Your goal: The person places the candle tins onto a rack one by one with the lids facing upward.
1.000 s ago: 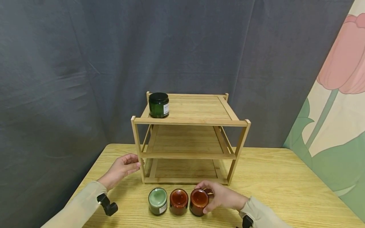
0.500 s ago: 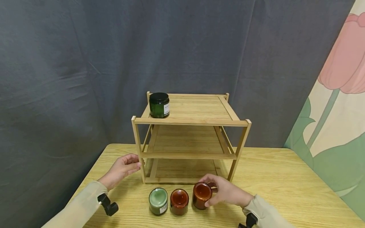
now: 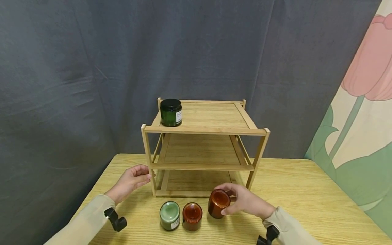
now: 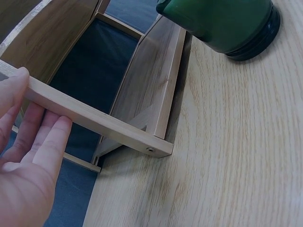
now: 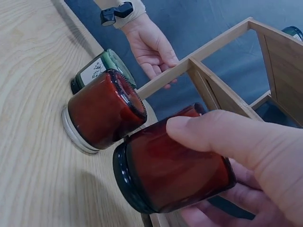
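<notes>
Green jar on the rack, three off
Before it, your right hand grips a brown jar; red jar and pale jar stand; left hand pinches its post.

Held amber jar, second amber jar, pale green jar and dark green jar all look like smooth glossy glass; held one's black lid shiny, plastic-looking, second one's silvery lid metallic-looking, white label on the pale green like paper. Rack smooth pale wood, low sheen; tabletop wood-grained, smooth. Backdrop matt dark cloth, lightly creased; sleeve matt cloth.
</notes>
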A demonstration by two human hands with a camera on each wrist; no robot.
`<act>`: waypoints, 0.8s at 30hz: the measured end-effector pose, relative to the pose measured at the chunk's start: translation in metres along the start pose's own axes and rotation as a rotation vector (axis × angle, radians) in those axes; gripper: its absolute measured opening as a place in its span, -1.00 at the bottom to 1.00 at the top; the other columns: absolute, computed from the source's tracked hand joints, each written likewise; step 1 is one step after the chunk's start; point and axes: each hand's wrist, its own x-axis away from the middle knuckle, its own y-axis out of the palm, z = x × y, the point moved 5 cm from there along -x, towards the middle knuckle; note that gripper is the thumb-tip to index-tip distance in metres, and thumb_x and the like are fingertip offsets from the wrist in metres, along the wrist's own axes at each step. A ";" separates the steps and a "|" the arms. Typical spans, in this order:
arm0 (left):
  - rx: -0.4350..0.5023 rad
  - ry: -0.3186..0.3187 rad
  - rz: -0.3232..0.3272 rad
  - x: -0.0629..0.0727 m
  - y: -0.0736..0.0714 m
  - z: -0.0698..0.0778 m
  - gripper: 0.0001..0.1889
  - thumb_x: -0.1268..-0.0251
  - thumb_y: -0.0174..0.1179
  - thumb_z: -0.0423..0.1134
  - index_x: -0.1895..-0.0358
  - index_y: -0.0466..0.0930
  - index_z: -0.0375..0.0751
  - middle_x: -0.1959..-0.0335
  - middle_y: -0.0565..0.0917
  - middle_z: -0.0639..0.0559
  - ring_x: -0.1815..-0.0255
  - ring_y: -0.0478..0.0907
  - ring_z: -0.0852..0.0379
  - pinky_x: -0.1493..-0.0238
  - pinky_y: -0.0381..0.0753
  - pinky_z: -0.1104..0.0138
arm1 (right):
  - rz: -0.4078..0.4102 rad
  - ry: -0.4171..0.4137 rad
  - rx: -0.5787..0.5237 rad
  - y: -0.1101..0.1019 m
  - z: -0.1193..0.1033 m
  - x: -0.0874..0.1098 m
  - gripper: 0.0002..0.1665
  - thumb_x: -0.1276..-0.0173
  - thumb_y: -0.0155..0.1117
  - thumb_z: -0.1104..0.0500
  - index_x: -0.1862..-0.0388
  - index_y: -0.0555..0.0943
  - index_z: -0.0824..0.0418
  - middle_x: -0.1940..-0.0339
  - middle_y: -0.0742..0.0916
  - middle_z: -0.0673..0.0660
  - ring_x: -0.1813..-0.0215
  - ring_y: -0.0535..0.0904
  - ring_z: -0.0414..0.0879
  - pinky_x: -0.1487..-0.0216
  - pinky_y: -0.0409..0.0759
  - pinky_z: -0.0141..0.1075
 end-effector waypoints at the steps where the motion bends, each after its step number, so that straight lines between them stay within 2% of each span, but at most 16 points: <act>1: 0.002 0.001 0.000 0.000 0.000 0.000 -0.63 -0.35 0.19 -0.32 -0.11 0.40 -0.45 0.08 0.60 0.06 0.05 0.60 0.23 -0.07 0.61 0.40 | 0.006 -0.002 0.001 -0.001 -0.001 0.000 -0.25 -0.04 0.52 0.23 -0.23 0.45 0.31 -0.04 0.64 0.19 -0.06 0.56 -0.01 -0.09 0.55 -0.34; 7: 0.004 -0.003 0.001 0.000 0.000 0.000 -0.65 -0.35 0.19 -0.31 -0.10 0.42 -0.42 0.07 0.59 0.06 0.04 0.61 0.23 -0.08 0.61 0.40 | 0.035 0.016 -0.011 -0.003 -0.004 -0.001 -0.27 -0.01 0.53 0.24 -0.17 0.44 0.35 0.00 0.61 0.24 -0.01 0.52 0.06 -0.02 0.60 -0.21; 13: 0.006 -0.006 0.003 0.000 0.000 0.000 -0.65 -0.34 0.20 -0.31 -0.10 0.42 -0.41 0.07 0.59 0.06 0.04 0.61 0.23 -0.08 0.61 0.40 | 0.041 0.040 -0.031 -0.004 -0.005 -0.002 -0.26 -0.03 0.51 0.24 -0.18 0.41 0.35 -0.02 0.59 0.24 -0.02 0.51 0.06 -0.02 0.61 -0.21; 19: 0.009 -0.008 0.006 0.001 0.000 0.000 -0.65 -0.33 0.21 -0.31 -0.09 0.43 -0.39 0.09 0.60 0.08 0.05 0.61 0.24 -0.07 0.62 0.40 | 0.031 0.021 -0.035 -0.004 -0.006 -0.001 -0.20 -0.05 0.50 0.23 -0.27 0.39 0.33 -0.04 0.58 0.25 -0.03 0.51 0.06 -0.01 0.62 -0.26; 24: 0.008 -0.012 0.008 0.001 0.000 0.000 -0.64 -0.33 0.22 -0.30 -0.10 0.42 -0.41 0.08 0.60 0.07 0.05 0.61 0.23 -0.07 0.62 0.40 | 0.023 0.018 -0.046 -0.003 -0.006 0.000 -0.28 -0.07 0.49 0.23 -0.23 0.44 0.30 -0.01 0.60 0.25 -0.01 0.52 0.07 0.01 0.63 -0.24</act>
